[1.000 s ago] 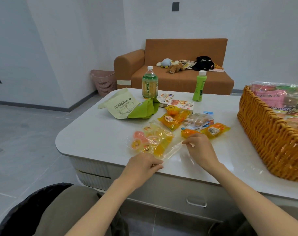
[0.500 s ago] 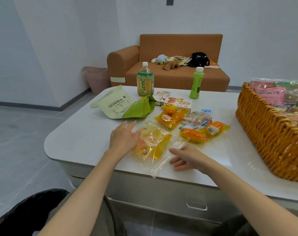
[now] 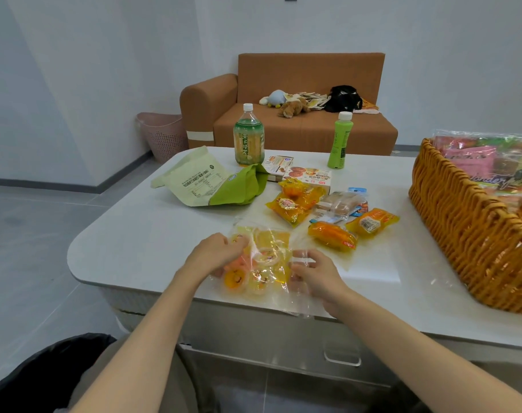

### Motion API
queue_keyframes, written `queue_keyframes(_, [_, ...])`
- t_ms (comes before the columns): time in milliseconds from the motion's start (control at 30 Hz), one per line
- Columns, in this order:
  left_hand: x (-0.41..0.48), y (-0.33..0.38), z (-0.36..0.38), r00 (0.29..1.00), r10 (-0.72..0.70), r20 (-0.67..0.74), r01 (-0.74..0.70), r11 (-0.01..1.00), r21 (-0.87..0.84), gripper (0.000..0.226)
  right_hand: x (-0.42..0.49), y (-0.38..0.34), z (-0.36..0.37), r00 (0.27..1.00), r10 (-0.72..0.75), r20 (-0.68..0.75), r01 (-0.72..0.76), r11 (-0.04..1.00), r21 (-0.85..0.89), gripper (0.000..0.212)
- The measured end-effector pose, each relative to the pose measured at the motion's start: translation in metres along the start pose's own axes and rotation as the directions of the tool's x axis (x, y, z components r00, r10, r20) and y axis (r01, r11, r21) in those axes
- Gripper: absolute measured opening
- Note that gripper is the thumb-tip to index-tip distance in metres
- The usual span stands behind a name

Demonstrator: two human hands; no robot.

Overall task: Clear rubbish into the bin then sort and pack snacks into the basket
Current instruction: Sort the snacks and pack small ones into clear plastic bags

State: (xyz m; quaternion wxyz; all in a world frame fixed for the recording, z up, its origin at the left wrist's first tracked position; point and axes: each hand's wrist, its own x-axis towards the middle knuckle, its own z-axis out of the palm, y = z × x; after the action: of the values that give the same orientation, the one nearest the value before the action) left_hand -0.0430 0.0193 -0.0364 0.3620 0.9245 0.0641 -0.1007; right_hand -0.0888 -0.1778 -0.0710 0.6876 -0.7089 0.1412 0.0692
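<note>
A clear plastic bag of jelly cups point(image 3: 264, 263) lies at the near edge of the white table point(image 3: 140, 234). My left hand point(image 3: 215, 254) grips the bag's left side, fingers curled into the plastic. My right hand point(image 3: 316, 274) pinches the bag's loose clear end on the right. Behind it lie several orange and yellow snack packets point(image 3: 332, 235), a pale wrapped snack point(image 3: 338, 204) and two small boxes point(image 3: 308, 175). The woven basket point(image 3: 474, 234) stands at the right with bagged snacks inside. A black bin bag point(image 3: 42, 374) shows at the lower left by my leg.
A green-and-cream pouch point(image 3: 206, 183) lies at the back left of the table. A large tea bottle point(image 3: 248, 138) and a slim green bottle point(image 3: 340, 141) stand behind the snacks. An orange sofa point(image 3: 298, 126) and a pink laundry basket point(image 3: 164, 138) are beyond.
My left hand went from lying flat on the jelly bag to gripping its left side. My right hand lifted off the table and took hold of the bag's clear end. The bag slid nearer.
</note>
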Motion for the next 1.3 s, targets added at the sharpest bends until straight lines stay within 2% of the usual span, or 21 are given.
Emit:
queue_keyframes(133, [-0.016, -0.001, 0.002, 0.999, -0.028, 0.042, 0.037, 0.972, -0.232, 0.024, -0.008, -0.006, -0.003, 1.0, 0.001, -0.007, 0.0, 0.995, 0.102, 0.019])
queue_keyframes(233, [-0.024, -0.004, 0.005, 0.993, -0.047, 0.106, 0.083, 0.926, -0.368, 0.019, -0.018, -0.011, -0.011, 0.999, -0.053, -0.002, 0.053, 0.992, 0.111, 0.019])
queue_keyframes(300, [-0.029, -0.007, 0.009, 0.982, -0.042, 0.182, 0.126, 0.867, -0.482, 0.014, -0.026, -0.014, -0.021, 0.998, -0.061, 0.011, 0.06, 0.994, 0.095, 0.022])
queue_keyframes(400, [-0.041, -0.008, 0.021, 0.941, 0.006, 0.34, 0.234, 0.714, -0.66, 0.008, -0.041, -0.024, -0.042, 0.992, -0.124, 0.036, 0.122, 0.991, 0.053, 0.021])
queue_keyframes(533, [-0.054, 0.0, 0.042, 0.869, 0.191, 0.456, 0.301, 0.526, -0.796, 0.045, -0.064, -0.052, -0.068, 0.96, -0.266, 0.084, 0.273, 0.959, -0.079, 0.016])
queue_keyframes(633, [-0.065, 0.021, 0.056, 0.838, 0.29, 0.461, 0.303, 0.454, -0.838, 0.062, -0.075, -0.077, -0.084, 0.922, -0.37, 0.116, 0.387, 0.894, -0.227, 0.015])
queue_keyframes(733, [-0.074, 0.045, 0.067, 0.833, 0.315, 0.454, 0.353, 0.328, -0.876, 0.058, -0.08, -0.102, -0.101, 0.887, -0.437, 0.147, 0.459, 0.806, -0.374, 0.021])
queue_keyframes(800, [-0.08, 0.062, 0.071, 0.836, 0.336, 0.433, 0.35, 0.28, -0.894, 0.055, -0.083, -0.116, -0.113, 0.883, -0.448, 0.14, 0.458, 0.757, -0.466, 0.024])
queue_keyframes(900, [-0.089, 0.088, 0.075, 0.833, 0.369, 0.412, 0.351, 0.222, -0.91, 0.049, -0.088, -0.136, -0.132, 0.869, -0.482, 0.113, 0.457, 0.694, -0.557, 0.016])
queue_keyframes(1000, [-0.096, 0.119, 0.074, 0.842, 0.377, 0.387, 0.333, 0.201, -0.921, 0.032, -0.092, -0.154, -0.148, 0.813, -0.58, 0.044, 0.501, 0.66, -0.559, 0.01])
queue_keyframes(1067, [-0.1, 0.142, 0.072, 0.837, 0.414, 0.358, 0.298, 0.206, -0.932, 0.03, -0.09, -0.165, -0.159, 0.77, -0.638, -0.017, 0.519, 0.642, -0.565, 0.011])
queue_keyframes(1133, [-0.097, 0.162, 0.072, 0.847, 0.45, 0.285, 0.164, 0.287, -0.944, 0.048, -0.088, -0.179, -0.17, 0.729, -0.679, -0.08, 0.52, 0.627, -0.58, 0.013])
queue_keyframes(1233, [-0.089, 0.192, 0.073, 0.903, 0.401, 0.152, -0.061, 0.472, -0.88, 0.086, -0.086, -0.207, -0.192, 0.677, -0.716, -0.167, 0.522, 0.628, -0.578, 0.017])
queue_keyframes(1300, [-0.085, 0.214, 0.071, 0.925, 0.369, 0.093, -0.116, 0.506, -0.855, 0.097, -0.082, -0.225, -0.209, 0.653, -0.728, -0.207, 0.494, 0.617, -0.613, 0.023])
